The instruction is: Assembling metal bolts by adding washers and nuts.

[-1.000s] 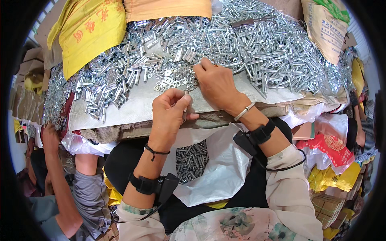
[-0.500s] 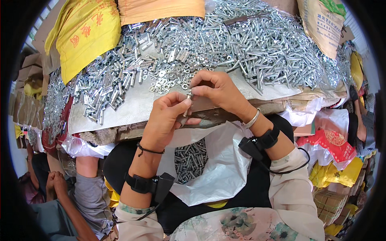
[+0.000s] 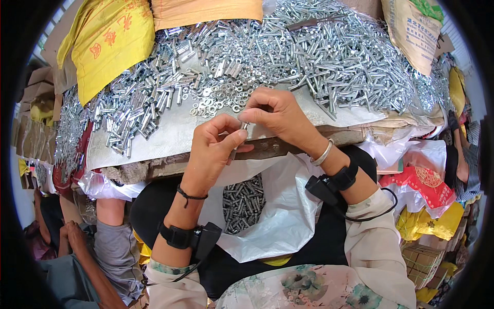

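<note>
My left hand [image 3: 216,147] is closed in a pinch on a small metal bolt [image 3: 245,125], held upright above the table's near edge. Against the bolt's upper end press the pinched thumb and fingers of my right hand [image 3: 272,110]; whatever small piece they hold is hidden. Just beyond my hands lies a heap of washers and nuts [image 3: 208,100]. Metal sleeves [image 3: 134,116] are piled to its left, and long bolts [image 3: 355,72] to its right. On my lap an open white plastic bag [image 3: 288,216] contains many darker bolts [image 3: 243,203].
A yellow sack [image 3: 110,49] and an orange one [image 3: 206,10] overlie the heap's far side; a pale printed sack [image 3: 411,33] is at far right. Another person's hands [image 3: 72,234] rest at lower left. Red and yellow bags [image 3: 422,188] hang on the right.
My right fingertips have come down onto the bolt's upper end. Less of the bolt shows between my hands, and my left hand has tilted slightly.
</note>
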The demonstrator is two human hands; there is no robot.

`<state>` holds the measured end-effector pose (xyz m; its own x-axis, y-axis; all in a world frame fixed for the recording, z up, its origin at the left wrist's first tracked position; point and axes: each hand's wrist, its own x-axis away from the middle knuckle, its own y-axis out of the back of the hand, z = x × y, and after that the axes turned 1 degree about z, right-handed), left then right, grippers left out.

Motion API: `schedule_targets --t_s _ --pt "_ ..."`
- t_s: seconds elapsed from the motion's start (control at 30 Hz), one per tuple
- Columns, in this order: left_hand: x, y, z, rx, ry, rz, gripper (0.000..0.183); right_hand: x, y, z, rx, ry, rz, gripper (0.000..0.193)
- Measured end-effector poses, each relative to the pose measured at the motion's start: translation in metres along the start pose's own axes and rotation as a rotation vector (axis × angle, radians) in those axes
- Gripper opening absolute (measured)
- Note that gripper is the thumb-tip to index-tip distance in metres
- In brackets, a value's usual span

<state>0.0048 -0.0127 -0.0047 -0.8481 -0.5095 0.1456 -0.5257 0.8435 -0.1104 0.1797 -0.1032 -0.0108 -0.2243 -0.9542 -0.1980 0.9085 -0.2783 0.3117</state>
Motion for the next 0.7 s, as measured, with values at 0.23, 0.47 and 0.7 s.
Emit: schedule_targets --t_s 0.23,0.47,0.7 --pt "-0.013 -0.005 0.014 0.179 -0.236 -0.172 0.008 0.044 -0.061 0.048 0.21 0.567 -0.124 0.045" --pt "-0.007 0.007 0.004 0.203 -0.04 -0.153 0.011 0.046 -0.051 0.049 0.379 0.685 -0.067 0.039" --pt "-0.017 0.006 -0.004 0.298 0.025 -0.189 0.011 0.011 -0.02 0.016 0.551 0.292 -0.233 0.022"
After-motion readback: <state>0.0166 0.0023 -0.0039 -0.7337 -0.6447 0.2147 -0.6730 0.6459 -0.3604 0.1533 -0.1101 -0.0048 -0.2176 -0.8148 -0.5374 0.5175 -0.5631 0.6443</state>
